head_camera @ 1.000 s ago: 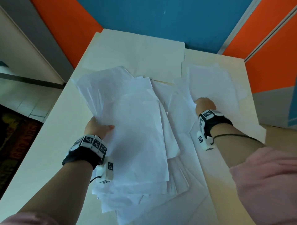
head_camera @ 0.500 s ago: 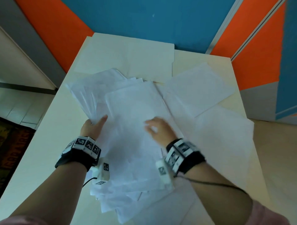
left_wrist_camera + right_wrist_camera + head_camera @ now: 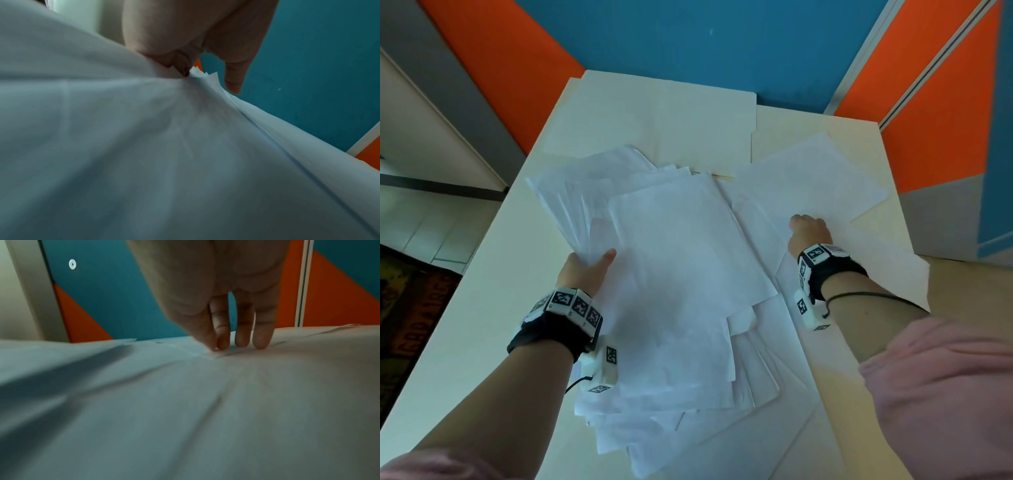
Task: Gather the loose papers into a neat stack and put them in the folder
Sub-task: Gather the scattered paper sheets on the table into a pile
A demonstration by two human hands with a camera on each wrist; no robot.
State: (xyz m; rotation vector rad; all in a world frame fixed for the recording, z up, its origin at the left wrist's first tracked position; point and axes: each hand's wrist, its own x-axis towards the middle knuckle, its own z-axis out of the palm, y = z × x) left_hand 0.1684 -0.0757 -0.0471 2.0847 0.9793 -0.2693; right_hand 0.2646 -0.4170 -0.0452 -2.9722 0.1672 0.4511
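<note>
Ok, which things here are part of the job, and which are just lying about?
Part of the job:
- bundle of papers, gripped by the left hand
- loose sheets, right hand fingertips on one
- open cream folder at the table's far end

Just there:
- table
- patterned rug on the floor
- orange and blue wall panels
</note>
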